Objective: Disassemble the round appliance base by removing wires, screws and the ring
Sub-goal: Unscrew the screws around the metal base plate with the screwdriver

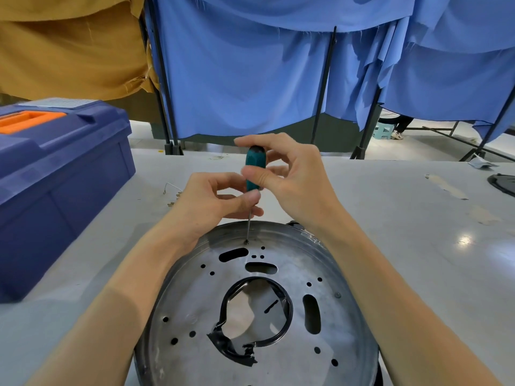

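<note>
A person's two bare hands work a screwdriver (254, 162) upright over the round appliance base (295, 263), a dull metal disc lying flat on the pale grey surface (404, 224) just in front of the camera; the tool's tip stands on a screw (246, 242) near the far rim of the disc. The right hand (292, 176) is curled round the teal handle, thumb across its front and fingertips over the black top; the left hand (206, 201) pinches the tool lower down, thumb and fingers closed where the handle meets the thin steel shaft.

The disc is pierced by round holes and oblong slots; at its centre a black ring (288, 307) lines a large opening, its lower left part torn and crumpled. A second screw (337, 295) sits in the plate near the right forearm.

To the left stands a closed dark blue toolbox (64, 174) with an orange handle; beyond the left hand lie small brass parts (174, 199) and a thin wire (170, 186). Blue cloth (250, 79) on black poles hangs behind the surface, with mustard cloth (69, 45) at the upper left.
</note>
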{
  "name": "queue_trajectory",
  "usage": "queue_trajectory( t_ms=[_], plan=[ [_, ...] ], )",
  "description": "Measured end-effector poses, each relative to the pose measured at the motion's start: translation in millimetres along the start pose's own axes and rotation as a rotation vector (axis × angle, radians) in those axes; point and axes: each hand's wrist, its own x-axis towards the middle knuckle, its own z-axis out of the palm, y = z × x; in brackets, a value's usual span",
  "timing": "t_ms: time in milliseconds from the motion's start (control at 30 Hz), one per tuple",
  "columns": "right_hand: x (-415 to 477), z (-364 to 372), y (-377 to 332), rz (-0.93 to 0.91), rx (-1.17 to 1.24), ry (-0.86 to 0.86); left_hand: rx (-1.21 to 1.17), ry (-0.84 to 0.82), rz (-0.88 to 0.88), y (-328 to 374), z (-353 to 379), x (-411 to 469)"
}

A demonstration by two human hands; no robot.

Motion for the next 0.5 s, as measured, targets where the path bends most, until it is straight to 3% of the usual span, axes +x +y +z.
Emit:
queue_trajectory(
  t_ms=[133, 300, 400, 500],
  plan=[
    [1.1, -2.3, 0.2, 0.031, 0.084, 0.008, -0.048, -0.021, -0.031, -0.5, -1.0, -0.7],
    [-0.5, 2.5, -0.4, -0.003, -0.031, -0.012, 0.104, 0.065, 0.016, 0.8, 0.3, 0.2],
    [1.3, -1.0, 0.6, 0.01, 0.021, 0.018, -0.044, -0.021, -0.031, 0.5, 0.4, -0.9],
    [1.6, -1.3, 0.8, 0.018, 0.087, -0.001, -0.046, 0.004, -0.023, -0.1, 1.3, -0.7]
  ],
)
